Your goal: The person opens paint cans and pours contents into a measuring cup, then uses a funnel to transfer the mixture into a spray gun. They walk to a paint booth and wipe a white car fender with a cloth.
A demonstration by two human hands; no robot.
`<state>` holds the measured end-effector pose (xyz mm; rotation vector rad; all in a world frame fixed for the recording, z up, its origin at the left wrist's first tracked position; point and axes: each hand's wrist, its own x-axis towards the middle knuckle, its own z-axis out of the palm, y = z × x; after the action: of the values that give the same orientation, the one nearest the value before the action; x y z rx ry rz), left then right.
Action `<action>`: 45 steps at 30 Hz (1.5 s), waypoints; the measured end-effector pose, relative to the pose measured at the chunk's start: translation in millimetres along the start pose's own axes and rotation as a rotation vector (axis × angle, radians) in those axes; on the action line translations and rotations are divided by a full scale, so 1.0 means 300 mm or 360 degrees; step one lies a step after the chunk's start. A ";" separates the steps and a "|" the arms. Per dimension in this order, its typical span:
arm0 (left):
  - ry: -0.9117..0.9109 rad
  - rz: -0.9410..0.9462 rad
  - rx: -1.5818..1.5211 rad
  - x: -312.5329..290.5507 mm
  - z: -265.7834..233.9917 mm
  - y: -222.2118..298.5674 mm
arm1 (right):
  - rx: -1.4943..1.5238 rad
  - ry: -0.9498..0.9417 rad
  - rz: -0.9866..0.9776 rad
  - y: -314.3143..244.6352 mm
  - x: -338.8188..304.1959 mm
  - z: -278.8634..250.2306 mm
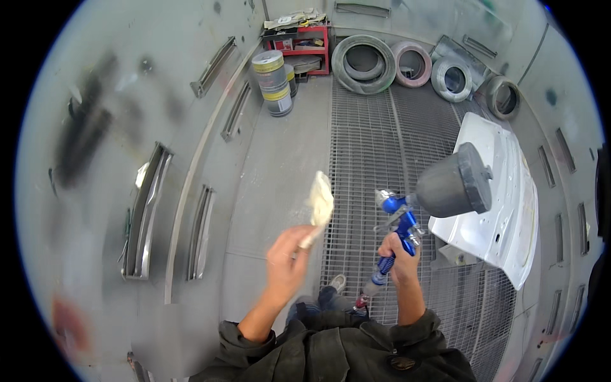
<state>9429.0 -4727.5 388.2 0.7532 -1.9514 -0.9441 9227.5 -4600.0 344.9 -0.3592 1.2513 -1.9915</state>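
My right hand [401,258] is closed round the handle of a blue spray gun [402,223], whose metal nozzle points left. A large dark grey paint cup [449,184] with a lid is fixed to the gun and tilts to the right. Below the grip, a hose fitting [372,286] with a red end hangs down. My left hand [286,258] pinches the lower end of a crumpled cream-coloured cloth [321,200], which stands up from the fingers, slightly blurred. The cloth and the gun are apart.
On the right stands a white car body panel [509,216]. Several tyres [363,63] lean along the back wall. Stacked grey drums [272,83] stand near a red shelf [312,41] at the back left. Metal grating [363,140] covers part of the floor.
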 end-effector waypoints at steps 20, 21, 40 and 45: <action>-0.0737 -0.0724 -0.1212 1.347 0.469 -0.675 | 0.0206 0.0206 -0.0020 -0.113 1.330 0.297; -0.0842 -0.0792 -0.1333 1.442 0.507 -0.657 | 0.0179 0.0261 -0.0034 -0.127 1.372 0.307; -0.1993 -0.1499 -0.1443 2.368 1.343 -0.665 | 0.0052 0.0917 -0.0488 -0.383 2.252 0.052; -0.1850 -0.1574 -0.1365 2.584 1.573 -0.685 | -0.0046 0.0928 -0.0590 -0.527 2.441 -0.162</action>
<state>8679.9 -5278.6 358.1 0.6501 -1.5529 -3.0775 8628.6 -5052.7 351.3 -0.0116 1.6609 -2.5061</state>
